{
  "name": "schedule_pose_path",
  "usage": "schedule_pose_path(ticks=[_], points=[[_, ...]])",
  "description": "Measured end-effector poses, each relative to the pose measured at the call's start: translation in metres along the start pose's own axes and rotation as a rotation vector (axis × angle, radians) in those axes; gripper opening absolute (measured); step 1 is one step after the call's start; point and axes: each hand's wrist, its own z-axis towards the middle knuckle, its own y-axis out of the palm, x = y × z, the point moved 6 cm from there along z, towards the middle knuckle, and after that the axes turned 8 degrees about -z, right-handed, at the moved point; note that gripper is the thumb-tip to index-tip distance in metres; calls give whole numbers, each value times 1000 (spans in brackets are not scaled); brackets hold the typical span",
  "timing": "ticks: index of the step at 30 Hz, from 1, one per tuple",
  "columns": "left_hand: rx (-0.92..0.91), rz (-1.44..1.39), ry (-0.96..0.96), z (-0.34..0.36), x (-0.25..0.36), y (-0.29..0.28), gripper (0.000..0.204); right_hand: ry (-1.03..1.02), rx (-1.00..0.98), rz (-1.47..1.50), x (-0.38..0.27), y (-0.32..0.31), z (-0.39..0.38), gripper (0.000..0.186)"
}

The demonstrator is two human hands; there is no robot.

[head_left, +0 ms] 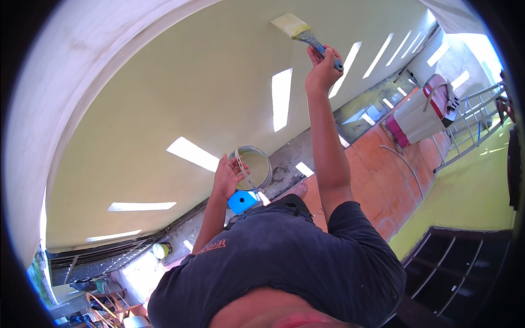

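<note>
My right hand (324,64), stretched up in front of me, is closed round the handle of a wide paintbrush (310,40). The brush is smeared with paint, and its pale bristles lie against the light yellow-green wall (219,82). Lower and to the left, my left hand (227,177) has its fingers hooked round the handle of a round paint bucket (268,168). Pale paint shows inside the bucket. Part of its near rim is hidden behind the handle and my fingers.
A blue plastic stool (241,202) stands below the bucket. To the right are a whitish and pink washing machine (415,116), a hose (407,167) on orange tiles (377,175) and a metal ladder (473,128). Wooden chairs (109,309) and a small pail (161,250) are at lower left.
</note>
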Motion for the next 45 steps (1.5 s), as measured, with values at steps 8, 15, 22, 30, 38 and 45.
schedule_pose_path(ticks=[8,15,22,30,38,45], points=[[39,14,21,-3,7,-4,60,145,161,-372,75,-97,-45,11],[12,-17,24,1,9,-9,60,95,9,-279,16,1,-3,13],[2,-29,36,1,11,-8,57,-200,-167,14,-116,116,17,16],[-11,-16,25,6,11,-6,58,-29,-29,-145,-4,22,-24,15],[0,-13,25,6,8,-10,56,154,35,-346,22,-20,-42,12],[-29,-3,35,6,12,-6,58,-96,-135,32,-81,105,-22,17]])
